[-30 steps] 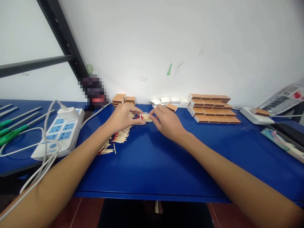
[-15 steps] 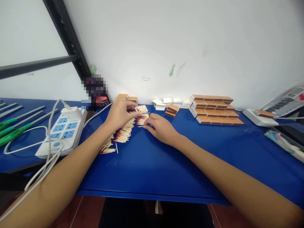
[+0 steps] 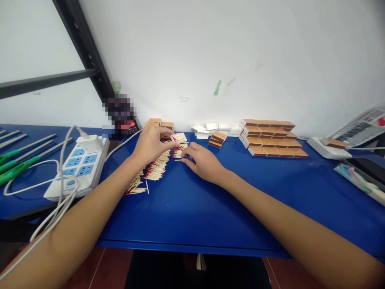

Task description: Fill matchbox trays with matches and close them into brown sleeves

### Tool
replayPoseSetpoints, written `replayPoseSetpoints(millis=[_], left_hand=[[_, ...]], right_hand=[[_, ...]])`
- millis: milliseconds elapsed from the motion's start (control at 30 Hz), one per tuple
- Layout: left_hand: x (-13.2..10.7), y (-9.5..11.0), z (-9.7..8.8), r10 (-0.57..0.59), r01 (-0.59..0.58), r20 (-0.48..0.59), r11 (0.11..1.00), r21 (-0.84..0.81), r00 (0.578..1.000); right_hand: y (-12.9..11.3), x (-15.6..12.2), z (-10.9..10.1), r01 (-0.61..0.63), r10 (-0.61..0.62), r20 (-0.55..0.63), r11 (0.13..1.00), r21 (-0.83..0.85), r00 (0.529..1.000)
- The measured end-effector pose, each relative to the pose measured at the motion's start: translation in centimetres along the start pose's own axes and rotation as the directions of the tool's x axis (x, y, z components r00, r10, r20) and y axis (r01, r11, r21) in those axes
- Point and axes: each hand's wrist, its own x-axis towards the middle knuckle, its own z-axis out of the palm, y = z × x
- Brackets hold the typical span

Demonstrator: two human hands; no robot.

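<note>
A: What has just changed?
B: The right hand (image 3: 203, 161) is away from the white tray (image 3: 179, 137) and down at a small bunch of matches (image 3: 178, 152), just on the tray's near side.
A: Meaning what for the work?
B: Probably a load is in, since matches lie in the tray, and attention is on the loose ones.
A: And the grips?
B: The left hand (image 3: 152, 143) grasps the tray's left end. The right fingertips meet the bunch; whether they pinch any, one cannot tell.
A: What else differs?
B: A second ago the right hand partly covers the orange packaging (image 3: 217, 139) right of the tray; now it shows fully. Since half a second ago, almost nothing moves.
</note>
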Motion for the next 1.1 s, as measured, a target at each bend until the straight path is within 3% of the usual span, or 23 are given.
replayPoseSetpoints(millis=[767, 1100], left_hand=[[0.01, -0.04, -0.08, 0.016, -0.016, 0.001, 1.0, -0.002, 1.0], [0.04, -0.21, -0.04, 0.034, -0.035, 0.011, 0.999, 0.032, 0.999]], right_hand=[[-0.18, -0.02, -0.09, 0.013, -0.013, 0.004, 1.0, 0.003, 1.0], [-0.1, 0.03, -0.45, -0.013, 0.016, 0.08, 0.999, -0.036, 0.997]])
